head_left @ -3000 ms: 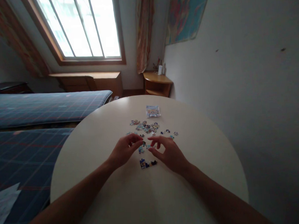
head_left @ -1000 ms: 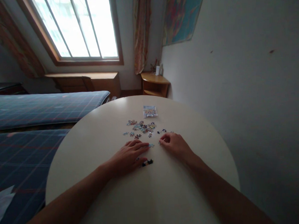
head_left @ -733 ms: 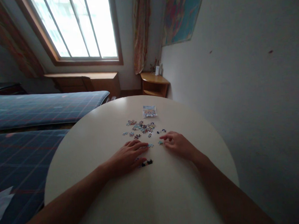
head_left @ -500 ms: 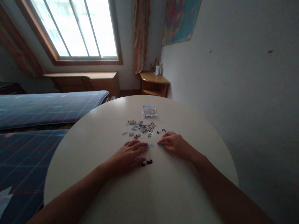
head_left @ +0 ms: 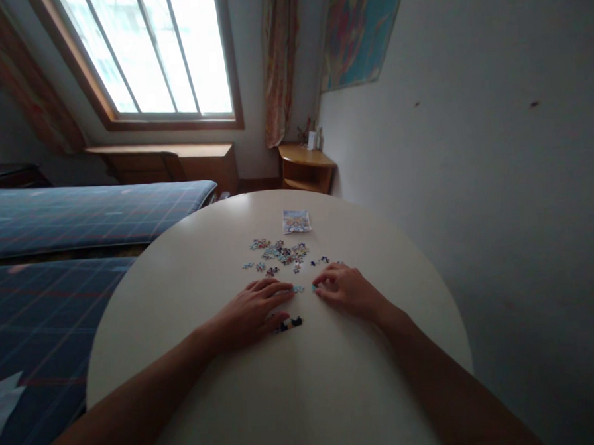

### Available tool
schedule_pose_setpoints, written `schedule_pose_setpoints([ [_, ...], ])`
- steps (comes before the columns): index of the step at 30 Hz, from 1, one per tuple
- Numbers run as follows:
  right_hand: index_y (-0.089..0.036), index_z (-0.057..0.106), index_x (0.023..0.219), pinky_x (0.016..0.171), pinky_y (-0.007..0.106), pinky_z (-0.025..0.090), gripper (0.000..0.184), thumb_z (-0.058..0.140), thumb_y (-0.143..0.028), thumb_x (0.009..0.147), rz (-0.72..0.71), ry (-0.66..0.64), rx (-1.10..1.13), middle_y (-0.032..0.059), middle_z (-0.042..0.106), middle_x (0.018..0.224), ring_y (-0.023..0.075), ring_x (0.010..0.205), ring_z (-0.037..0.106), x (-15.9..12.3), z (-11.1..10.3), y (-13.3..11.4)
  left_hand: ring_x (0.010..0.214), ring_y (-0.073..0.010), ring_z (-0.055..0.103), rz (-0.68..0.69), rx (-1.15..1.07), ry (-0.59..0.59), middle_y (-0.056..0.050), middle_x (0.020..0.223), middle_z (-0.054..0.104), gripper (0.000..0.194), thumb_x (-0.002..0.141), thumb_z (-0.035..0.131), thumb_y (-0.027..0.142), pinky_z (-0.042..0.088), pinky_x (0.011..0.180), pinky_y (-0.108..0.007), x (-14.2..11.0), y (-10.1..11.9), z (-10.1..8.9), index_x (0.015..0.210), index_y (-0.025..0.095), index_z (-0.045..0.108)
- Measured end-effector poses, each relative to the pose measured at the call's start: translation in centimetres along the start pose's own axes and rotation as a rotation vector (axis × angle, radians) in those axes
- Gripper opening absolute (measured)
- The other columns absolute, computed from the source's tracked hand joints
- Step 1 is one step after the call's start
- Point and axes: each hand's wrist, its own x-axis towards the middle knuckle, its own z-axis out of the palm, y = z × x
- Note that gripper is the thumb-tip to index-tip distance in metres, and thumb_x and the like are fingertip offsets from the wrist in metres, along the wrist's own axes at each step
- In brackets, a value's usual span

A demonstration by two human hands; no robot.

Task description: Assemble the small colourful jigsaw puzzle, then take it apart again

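Observation:
My left hand (head_left: 254,310) lies flat on the round white table (head_left: 190,281), fingers spread, partly covering a small joined strip of dark puzzle pieces (head_left: 291,324). My right hand (head_left: 347,287) rests on the table with its fingertips pinching a small light blue puzzle piece (head_left: 314,287). Another light blue piece (head_left: 299,289) lies between the two hands. A scatter of loose puzzle pieces (head_left: 281,252) sits just beyond the hands, and a small picture card (head_left: 296,220) lies farther back.
Two beds with blue plaid covers (head_left: 53,222) stand to the left of the table. A wooden corner shelf (head_left: 306,163) and a low wooden bench (head_left: 174,159) sit under the window. A white wall (head_left: 474,173) runs close along the table's right side.
My right hand has slid a little to the left with the light blue piece at its fingertips. My left hand has stayed flat on the joined strip since it came down.

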Motion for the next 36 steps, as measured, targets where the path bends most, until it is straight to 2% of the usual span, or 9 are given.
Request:
schedule_pose_setpoints([
  [5, -0.022, 0.074, 0.094, 0.085, 0.033, 0.044, 0.019, 0.068, -0.028, 0.078, 0.027, 0.003, 0.008, 0.0068, 0.068, 0.102, 0.0196, 0.09, 0.062, 0.1, 0.3, 0.0, 0.117, -0.023, 0.055, -0.075, -0.001, 0.121, -0.006, 0.124, 0.063, 0.026, 0.097, 0.049, 0.033, 0.043, 0.103, -0.043, -0.5, -1.5, -0.8, 0.116, 0.023, 0.063],
  [10, -0.021, 0.072, 0.089, 0.091, 0.039, 0.04, 0.016, 0.068, -0.029, 0.077, 0.06, -0.032, -0.002, 0.0082, 0.066, 0.109, 0.0238, 0.103, 0.06, 0.3, 0.4, 0.0, 0.105, -0.0214, 0.06, -0.089, -0.067, 0.103, -0.005, 0.112, 0.066, 0.021, 0.09, 0.059, 0.032, 0.048, 0.096, -0.038, -1.2, -2.9, -1.2, 0.108, 0.025, 0.067],
  [12, -0.02, 0.071, 0.087, 0.088, 0.037, 0.041, 0.015, 0.068, -0.027, 0.075, 0.061, -0.032, -0.011, 0.0076, 0.068, 0.104, 0.0226, 0.097, 0.061, 0.3, 0.3, -0.3, 0.103, -0.0209, 0.06, -0.081, -0.082, 0.091, -0.005, 0.11, 0.066, 0.02, 0.09, 0.06, 0.032, 0.048, 0.095, -0.037, -1.1, -3.0, -1.1, 0.107, 0.025, 0.068],
  [16, -0.018, 0.069, 0.082, 0.074, 0.029, 0.043, 0.01, 0.066, -0.02, 0.074, 0.065, -0.028, 0.03, 0.0034, 0.068, 0.077, 0.0157, 0.073, 0.061, 0.1, 0.0, -1.1, 0.102, -0.0202, 0.06, -0.098, -0.083, 0.095, -0.004, 0.108, 0.067, 0.017, 0.091, 0.059, 0.03, 0.048, 0.095, -0.037, -0.9, -2.9, -0.9, 0.104, 0.025, 0.068],
  [18, -0.018, 0.069, 0.084, 0.07, 0.026, 0.043, 0.01, 0.064, -0.019, 0.075, 0.058, -0.03, 0.093, 0.0017, 0.068, 0.073, 0.0134, 0.067, 0.06, 0.0, 0.0, -1.2, 0.102, -0.02, 0.06, -0.101, -0.084, 0.098, -0.004, 0.108, 0.067, 0.017, 0.091, 0.059, 0.031, 0.048, 0.094, -0.036, -0.8, -2.8, -0.9, 0.104, 0.025, 0.068],
  [23, -0.021, 0.072, 0.099, 0.068, 0.025, 0.046, 0.021, 0.059, -0.023, 0.082, 0.028, -0.01, 0.261, 0.001, 0.07, 0.078, 0.0123, 0.067, 0.062, 0.0, 0.5, -0.5, 0.103, -0.0203, 0.06, -0.092, -0.083, 0.114, -0.005, 0.107, 0.067, 0.017, 0.092, 0.059, 0.032, 0.048, 0.094, -0.037, -0.8, -2.8, -0.9, 0.103, 0.025, 0.069],
  [27, -0.018, 0.071, 0.088, 0.07, 0.027, 0.049, 0.016, 0.065, -0.031, 0.08, 0.138, 0.029, 0.342, 0.0038, 0.073, 0.082, 0.0154, 0.073, 0.066, 0.2, 0.5, -0.2, 0.103, -0.0201, 0.06, -0.085, -0.097, 0.125, -0.005, 0.107, 0.067, 0.017, 0.093, 0.057, 0.032, 0.049, 0.093, -0.036, -0.9, -2.8, -0.8, 0.104, 0.025, 0.068],
  [32, -0.016, 0.068, 0.079, 0.063, 0.026, 0.046, 0.018, 0.068, -0.034, 0.077, 0.232, 0.081, 0.303, 0.0053, 0.072, 0.076, 0.0156, 0.067, 0.064, 0.2, 0.3, 0.1, 0.104, -0.0207, 0.059, -0.078, -0.086, 0.118, -0.005, 0.108, 0.067, 0.018, 0.093, 0.056, 0.033, 0.048, 0.094, -0.037, -0.9, -3.0, -0.8, 0.105, 0.025, 0.068],
  [36, -0.018, 0.072, 0.094, 0.063, 0.026, 0.046, 0.021, 0.063, -0.032, 0.081, 0.167, 0.057, 0.306, 0.004, 0.072, 0.079, 0.0147, 0.068, 0.063, 0.2, 0.4, 0.3, 0.103, -0.0207, 0.06, -0.083, -0.081, 0.113, -0.005, 0.107, 0.067, 0.018, 0.093, 0.056, 0.033, 0.048, 0.094, -0.037, -0.9, -2.9, -0.8, 0.104, 0.025, 0.068],
])
